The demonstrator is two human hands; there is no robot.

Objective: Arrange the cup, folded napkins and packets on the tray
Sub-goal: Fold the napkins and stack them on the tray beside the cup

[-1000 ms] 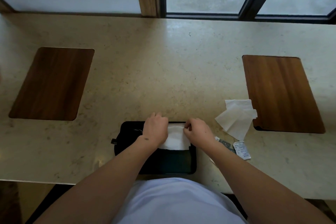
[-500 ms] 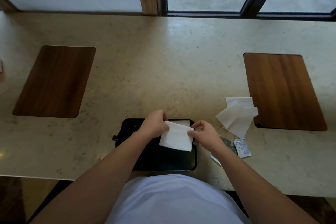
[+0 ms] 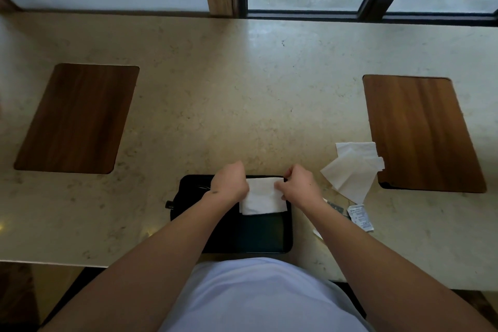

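Observation:
A black tray (image 3: 258, 234) lies at the counter's near edge in front of me. Over its far half I hold a white napkin (image 3: 262, 197) by its two upper corners: my left hand (image 3: 229, 182) pinches the left side, my right hand (image 3: 300, 186) the right side. Several loose white napkins (image 3: 353, 170) lie on the counter to the right of the tray. A white packet (image 3: 359, 217) and a darker packet (image 3: 336, 207) lie just right of my right wrist. No cup is in view.
Two wooden boards rest on the beige stone counter: one far left (image 3: 76, 118), one far right (image 3: 420, 132), its near corner under the loose napkins. A small black knob (image 3: 169, 205) sticks out at the tray's left. Window frames run behind the counter.
The napkin was lifted and tilted half a second ago; now both hands have drawn closer together and it hangs squarer and lower over the tray's far half.

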